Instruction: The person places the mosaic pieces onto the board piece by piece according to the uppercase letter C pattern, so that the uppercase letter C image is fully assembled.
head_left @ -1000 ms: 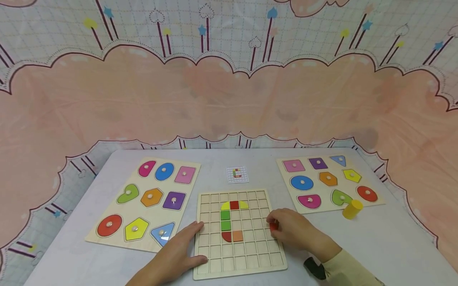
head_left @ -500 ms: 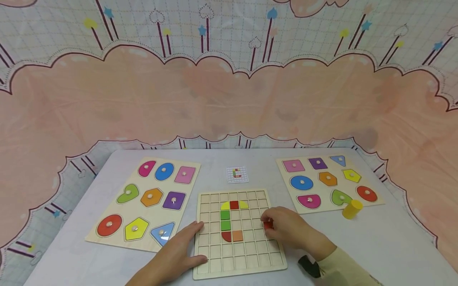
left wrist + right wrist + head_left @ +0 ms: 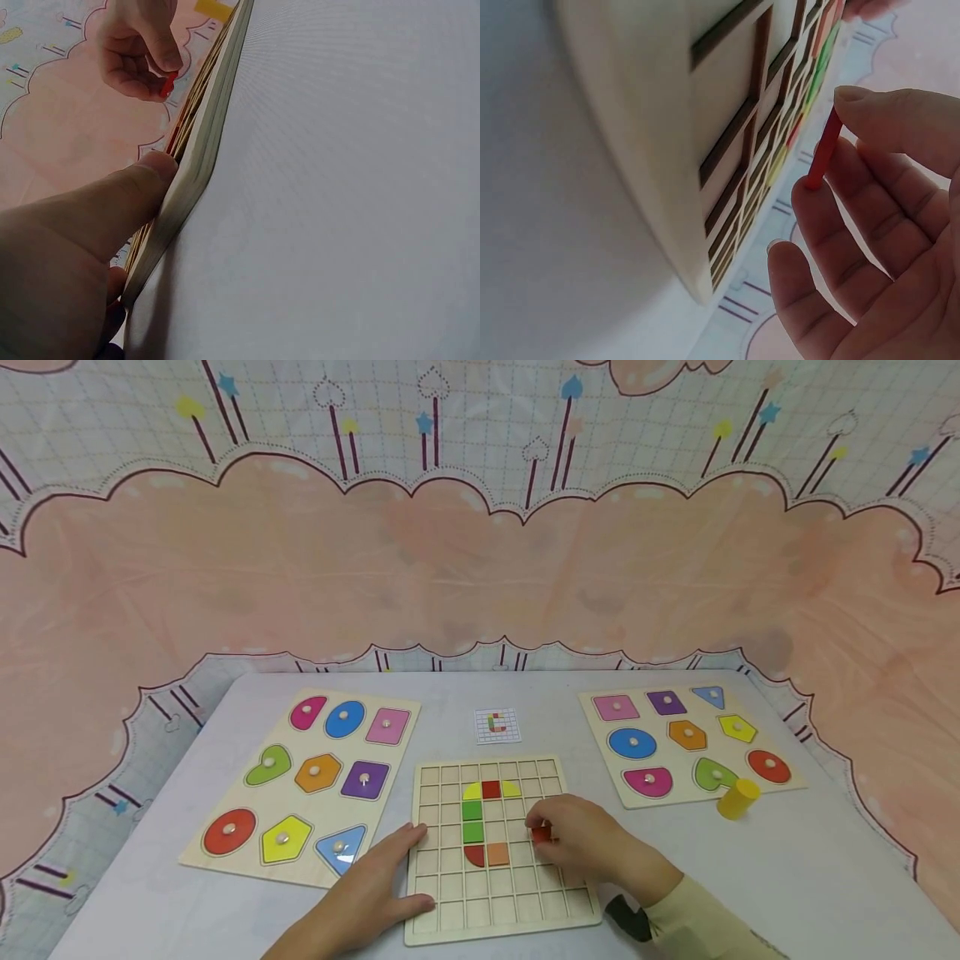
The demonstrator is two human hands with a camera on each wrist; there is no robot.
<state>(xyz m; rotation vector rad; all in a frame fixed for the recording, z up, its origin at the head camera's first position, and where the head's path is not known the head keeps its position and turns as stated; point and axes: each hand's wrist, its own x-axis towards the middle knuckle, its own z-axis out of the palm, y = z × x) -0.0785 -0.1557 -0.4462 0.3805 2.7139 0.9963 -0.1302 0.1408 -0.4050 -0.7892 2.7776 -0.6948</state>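
Note:
My right hand [image 3: 592, 843] pinches a small red tile [image 3: 826, 150] between thumb and fingertips, over the right part of a wooden grid board [image 3: 443, 916]. In the head view only part of that tile shows under the fingers. Resting against the board's left edge, my left hand [image 3: 360, 893] has its thumb and fingers spread; its thumb [image 3: 142, 187] touches the rim. Set in the grid are two yellow corner tiles with a red square [image 3: 491, 790] between them, two green squares [image 3: 472, 821], a red rounded tile [image 3: 475, 856] and an orange square [image 3: 498, 855].
Behind the board lies a small printed card [image 3: 497, 727] with a similar coloured pattern. Knobbed shape puzzles stand at left [image 3: 247, 810] and right [image 3: 600, 735]. A yellow cylinder [image 3: 738, 799] is at the right puzzle's near edge. A patterned cloth [image 3: 480, 568] hangs behind the table.
My right hand has moved left with the red tile, from the board's right edge to above its grid. The left hand stays in place.

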